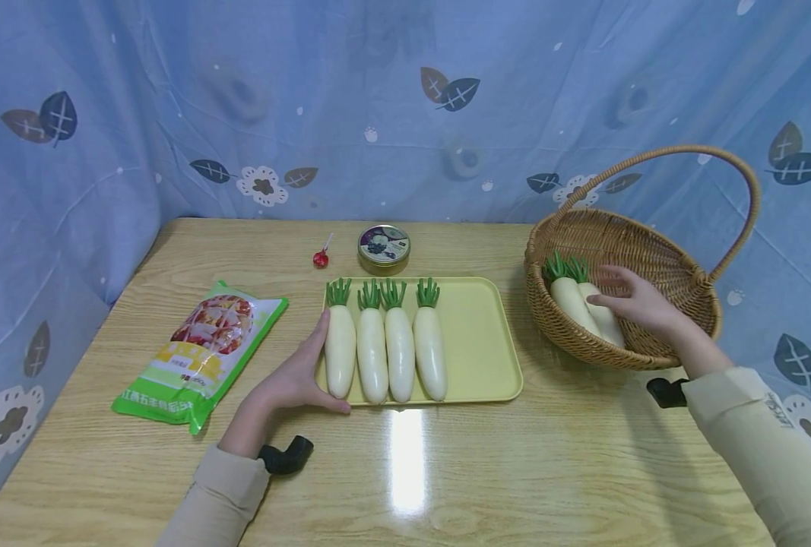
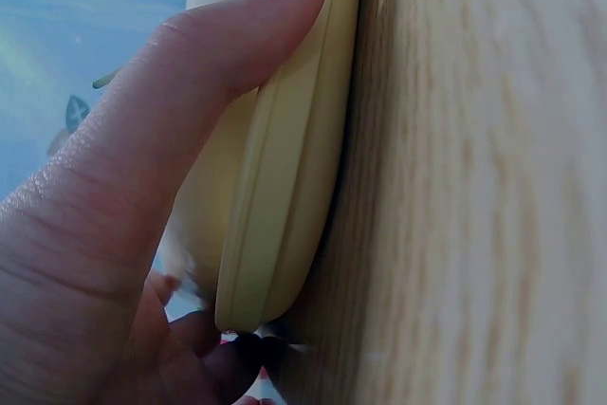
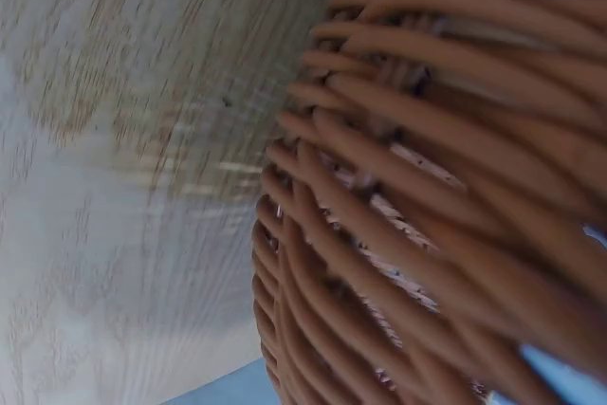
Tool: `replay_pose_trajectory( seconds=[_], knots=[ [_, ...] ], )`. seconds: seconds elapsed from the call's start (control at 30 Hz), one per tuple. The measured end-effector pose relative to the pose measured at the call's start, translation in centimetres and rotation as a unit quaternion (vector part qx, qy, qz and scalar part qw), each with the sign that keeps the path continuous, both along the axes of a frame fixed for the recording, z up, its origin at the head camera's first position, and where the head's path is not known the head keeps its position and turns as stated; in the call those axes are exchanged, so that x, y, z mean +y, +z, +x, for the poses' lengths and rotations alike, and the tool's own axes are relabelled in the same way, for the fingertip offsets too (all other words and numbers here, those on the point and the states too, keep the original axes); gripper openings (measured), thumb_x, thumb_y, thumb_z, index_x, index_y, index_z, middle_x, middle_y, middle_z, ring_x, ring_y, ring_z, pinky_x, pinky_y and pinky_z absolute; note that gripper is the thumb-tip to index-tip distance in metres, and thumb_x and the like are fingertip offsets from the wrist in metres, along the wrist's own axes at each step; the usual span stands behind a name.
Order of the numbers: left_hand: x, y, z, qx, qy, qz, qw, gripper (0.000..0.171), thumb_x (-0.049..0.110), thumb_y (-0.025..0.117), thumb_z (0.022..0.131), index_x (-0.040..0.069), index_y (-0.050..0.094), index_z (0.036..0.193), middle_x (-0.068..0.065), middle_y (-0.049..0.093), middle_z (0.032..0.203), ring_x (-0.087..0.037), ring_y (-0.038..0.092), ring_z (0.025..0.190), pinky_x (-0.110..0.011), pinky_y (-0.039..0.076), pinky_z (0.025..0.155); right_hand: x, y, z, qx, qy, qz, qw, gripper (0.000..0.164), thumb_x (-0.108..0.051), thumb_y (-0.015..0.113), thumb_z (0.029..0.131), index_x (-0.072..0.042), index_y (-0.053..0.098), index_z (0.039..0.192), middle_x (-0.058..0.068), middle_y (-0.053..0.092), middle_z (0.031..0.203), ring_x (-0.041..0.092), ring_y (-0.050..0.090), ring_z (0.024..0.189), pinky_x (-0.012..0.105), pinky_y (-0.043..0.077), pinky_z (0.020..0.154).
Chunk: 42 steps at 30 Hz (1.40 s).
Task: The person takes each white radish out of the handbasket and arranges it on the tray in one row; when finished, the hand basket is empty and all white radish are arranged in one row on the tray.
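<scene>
Tray (image 1: 476,342), yellow, on wooden surface (image 1: 514,471). Four white radishes (image 1: 400,353) lie side by side toward its left, green tops away from the person. Left hand (image 1: 297,376) grips tray's near left corner, thumb on rim. Right hand (image 1: 636,302) inside wicker basket (image 1: 658,262), fingers apart over two further radishes (image 1: 572,304); cannot tell contact.

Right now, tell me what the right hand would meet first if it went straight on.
The right hand would most likely meet the rightmost radish in the basket first; depth is unclear, and they may already be touching.
</scene>
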<state>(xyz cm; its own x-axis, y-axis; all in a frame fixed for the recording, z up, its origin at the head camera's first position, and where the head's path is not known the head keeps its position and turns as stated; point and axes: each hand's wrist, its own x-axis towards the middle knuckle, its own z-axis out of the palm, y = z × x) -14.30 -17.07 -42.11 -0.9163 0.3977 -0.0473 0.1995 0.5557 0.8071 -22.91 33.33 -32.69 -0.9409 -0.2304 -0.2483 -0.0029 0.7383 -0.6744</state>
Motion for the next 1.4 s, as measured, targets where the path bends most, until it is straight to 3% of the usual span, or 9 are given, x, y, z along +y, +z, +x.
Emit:
replay_pose_trajectory(
  seconds=[0.27, 0.43, 0.57, 0.77, 1.13, 1.27, 1.4],
  knots=[
    [0.0, 0.0, 0.0, -0.002, 0.001, 0.001, 1.0, 0.146, 0.036, 0.09, 0.049, 0.009, -0.017, 0.144, -0.012, -0.013, 0.151, -0.03, -0.003, 0.137, -0.051, 0.008, 0.109, 0.1, -0.4, -0.6, -0.026, 0.016, 0.005, 1.0, 0.079, -0.033, 0.048, 0.095, 0.004, -0.001, 0.144, 0.039, 0.014, 0.139, 0.053, 0.026, 0.12, 0.058, 0.039, 0.088],
    [0.0, 0.0, 0.0, -0.004, 0.003, 0.001, 1.0, 0.146, 0.037, 0.09, 0.049, 0.01, -0.017, 0.144, -0.012, -0.013, 0.151, -0.03, -0.003, 0.137, -0.051, 0.008, 0.109, 0.3, -0.6, -1.0, -0.044, 0.023, 0.009, 0.999, 0.077, -0.032, 0.045, 0.096, 0.004, -0.004, 0.144, 0.041, 0.01, 0.137, 0.056, 0.021, 0.121, 0.061, 0.037, 0.086],
    [0.1, 0.0, 0.0, -0.001, 0.001, 0.0, 1.0, 0.146, 0.038, 0.089, 0.048, 0.009, -0.017, 0.144, -0.012, -0.012, 0.151, -0.03, -0.003, 0.137, -0.05, 0.009, 0.109, 0.5, -0.8, -1.2, -0.089, 0.023, -0.014, 0.996, 0.078, -0.031, 0.043, 0.097, 0.0, -0.01, 0.144, 0.042, 0.0, 0.139, 0.057, 0.013, 0.123, 0.063, 0.036, 0.085],
    [0.1, -0.1, -0.1, 0.002, 0.0, 0.0, 1.0, 0.146, 0.04, 0.089, 0.048, 0.009, -0.017, 0.144, -0.012, -0.012, 0.151, -0.03, -0.003, 0.137, -0.05, 0.009, 0.109, 0.8, -1.1, -1.1, -0.154, 0.031, -0.062, 0.986, 0.074, -0.026, 0.038, 0.099, -0.011, -0.02, 0.143, 0.037, -0.014, 0.141, 0.059, 0.013, 0.122, 0.055, 0.046, 0.077],
    [0.0, -0.1, 0.0, 0.003, 0.002, -0.001, 1.0, 0.146, 0.039, 0.089, 0.048, 0.008, -0.017, 0.144, -0.013, -0.012, 0.151, -0.03, -0.003, 0.137, -0.05, 0.009, 0.109, 0.7, -1.1, -0.7, -0.164, 0.029, -0.081, 0.983, 0.076, -0.023, 0.041, 0.098, -0.013, -0.02, 0.143, 0.037, -0.015, 0.14, 0.061, 0.014, 0.121, 0.055, 0.047, 0.076],
    [0.0, 0.0, 0.0, 0.004, 0.0, -0.001, 1.0, 0.146, 0.038, 0.089, 0.049, 0.008, -0.017, 0.144, -0.013, -0.012, 0.151, -0.031, -0.003, 0.137, -0.05, 0.009, 0.109, 0.8, -0.9, -0.7, -0.151, 0.017, -0.076, 0.985, 0.077, -0.023, 0.044, 0.097, -0.011, -0.016, 0.144, 0.039, -0.011, 0.14, 0.058, 0.028, 0.117, 0.051, 0.049, 0.074],
    [0.0, 0.1, 0.0, 0.004, 0.0, 0.003, 1.0, 0.145, 0.037, 0.09, 0.049, 0.008, -0.017, 0.144, -0.013, -0.012, 0.151, -0.031, -0.003, 0.137, -0.05, 0.009, 0.109, 0.8, -0.8, -0.7, -0.131, 0.0, -0.065, 0.989, 0.078, -0.024, 0.047, 0.096, -0.009, -0.012, 0.145, 0.04, -0.007, 0.14, 0.04, 0.052, 0.098, 0.045, 0.051, 0.067]
  ],
)
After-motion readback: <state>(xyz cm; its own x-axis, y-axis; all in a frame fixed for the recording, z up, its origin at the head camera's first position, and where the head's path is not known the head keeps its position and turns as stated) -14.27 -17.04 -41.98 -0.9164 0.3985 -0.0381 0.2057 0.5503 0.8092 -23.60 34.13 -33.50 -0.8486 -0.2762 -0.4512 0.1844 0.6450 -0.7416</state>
